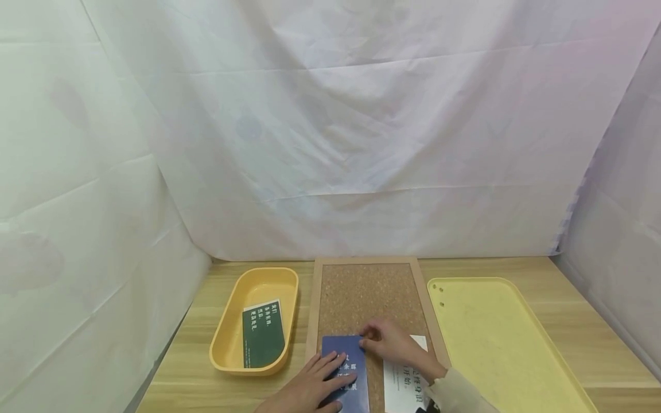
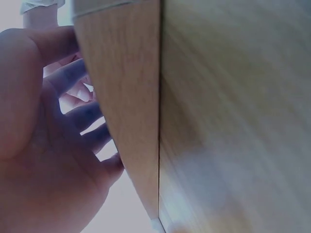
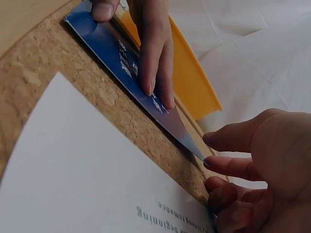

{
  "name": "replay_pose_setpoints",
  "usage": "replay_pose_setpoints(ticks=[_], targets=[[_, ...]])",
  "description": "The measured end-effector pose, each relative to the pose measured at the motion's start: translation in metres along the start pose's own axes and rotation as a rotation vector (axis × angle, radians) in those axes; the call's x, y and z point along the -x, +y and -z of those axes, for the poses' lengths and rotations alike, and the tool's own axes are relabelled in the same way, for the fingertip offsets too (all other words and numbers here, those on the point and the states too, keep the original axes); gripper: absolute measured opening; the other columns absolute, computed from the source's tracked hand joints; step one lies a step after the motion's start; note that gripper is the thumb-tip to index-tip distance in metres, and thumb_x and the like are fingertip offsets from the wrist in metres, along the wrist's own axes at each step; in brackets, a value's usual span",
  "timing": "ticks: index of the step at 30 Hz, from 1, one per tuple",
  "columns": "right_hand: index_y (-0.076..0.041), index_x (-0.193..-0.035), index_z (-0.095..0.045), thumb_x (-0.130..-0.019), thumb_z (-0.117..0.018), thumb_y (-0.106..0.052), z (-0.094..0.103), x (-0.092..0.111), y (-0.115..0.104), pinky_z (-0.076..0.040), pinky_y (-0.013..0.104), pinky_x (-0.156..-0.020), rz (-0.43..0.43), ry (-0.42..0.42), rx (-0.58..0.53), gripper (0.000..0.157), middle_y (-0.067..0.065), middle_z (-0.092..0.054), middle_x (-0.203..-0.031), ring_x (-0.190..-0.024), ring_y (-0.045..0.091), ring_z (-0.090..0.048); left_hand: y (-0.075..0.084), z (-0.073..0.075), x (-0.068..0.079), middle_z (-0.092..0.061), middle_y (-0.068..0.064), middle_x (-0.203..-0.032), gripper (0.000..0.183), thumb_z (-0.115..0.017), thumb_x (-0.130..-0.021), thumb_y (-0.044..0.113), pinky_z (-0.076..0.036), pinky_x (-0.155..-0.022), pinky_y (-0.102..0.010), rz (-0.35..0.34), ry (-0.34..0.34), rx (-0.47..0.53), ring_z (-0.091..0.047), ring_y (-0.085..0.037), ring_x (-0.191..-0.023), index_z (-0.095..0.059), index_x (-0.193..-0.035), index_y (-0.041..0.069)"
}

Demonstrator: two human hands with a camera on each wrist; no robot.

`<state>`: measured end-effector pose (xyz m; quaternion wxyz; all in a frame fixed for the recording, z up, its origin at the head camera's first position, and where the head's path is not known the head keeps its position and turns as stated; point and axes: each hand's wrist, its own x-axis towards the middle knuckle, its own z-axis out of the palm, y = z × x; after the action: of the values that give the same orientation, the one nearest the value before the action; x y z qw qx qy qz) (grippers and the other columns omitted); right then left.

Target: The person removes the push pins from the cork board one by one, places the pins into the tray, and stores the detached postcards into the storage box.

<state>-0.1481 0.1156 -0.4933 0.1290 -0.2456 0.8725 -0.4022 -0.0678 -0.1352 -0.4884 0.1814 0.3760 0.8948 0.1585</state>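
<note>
A blue card (image 1: 356, 396) with white Chinese characters lies on the lower part of a wood-framed cork board (image 1: 369, 292). My left hand (image 1: 312, 383) rests on it with spread fingers, pressing it against the cork. At the card's upper right corner, my right hand (image 1: 395, 343) has its thumb and index fingertips around the corner (image 3: 200, 156), other fingers curled. Beside it on the cork is a white card (image 1: 397, 390) with dark print, partly covered by my right hand and sleeve. The left wrist view shows my left palm (image 2: 53, 131) along the board's wooden edge (image 2: 124, 82).
Left of the board, a yellow-orange basin (image 1: 221, 338) contains a dark green card (image 1: 263, 338) with white characters. On the right lies a pale yellow tray (image 1: 496, 338), with several small pins (image 1: 441, 304) near its upper left corner. White curtains (image 1: 335, 143) enclose the wooden table (image 1: 181, 367).
</note>
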Motion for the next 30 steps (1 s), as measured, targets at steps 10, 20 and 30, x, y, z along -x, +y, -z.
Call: replay_pose_setpoints(ticks=[10,20,30], targets=[[-0.009,-0.103,-0.068,-0.091,-0.07,-0.021,-0.006,-0.002,-0.004,-0.047,0.021,-0.052,-0.091,0.007,-0.164,0.017,-0.003,-0.063,-0.085,-0.065,0.009,-0.056,-0.003,-0.004,-0.002,-0.033,-0.004,-0.16,0.05,-0.046,-0.102,0.051,-0.03,-0.116,-0.055,-0.007,0.066,-0.012,-0.03,-0.026,-0.148,-0.043,-0.149,0.035],[-0.003,-0.106,-0.057,-0.092,-0.068,-0.014,-0.012,-0.002,-0.002,-0.049,0.024,-0.039,-0.142,-0.058,-0.413,0.021,0.004,-0.065,-0.063,-0.042,0.009,-0.056,-0.002,-0.003,0.0,-0.035,-0.002,-0.159,0.05,-0.046,-0.101,0.052,-0.031,-0.116,-0.053,-0.016,0.087,0.0,-0.032,-0.026,-0.147,-0.044,-0.148,0.036],[-0.004,-0.121,-0.057,-0.09,-0.071,-0.014,-0.015,-0.001,0.001,-0.046,0.02,-0.039,-0.142,-0.069,-0.467,0.035,0.003,-0.064,-0.069,-0.044,0.009,-0.054,-0.005,-0.003,0.0,-0.036,-0.004,-0.159,0.05,-0.047,-0.101,0.052,-0.034,-0.115,-0.052,-0.035,0.102,-0.032,-0.034,-0.027,-0.145,-0.044,-0.148,0.035]])
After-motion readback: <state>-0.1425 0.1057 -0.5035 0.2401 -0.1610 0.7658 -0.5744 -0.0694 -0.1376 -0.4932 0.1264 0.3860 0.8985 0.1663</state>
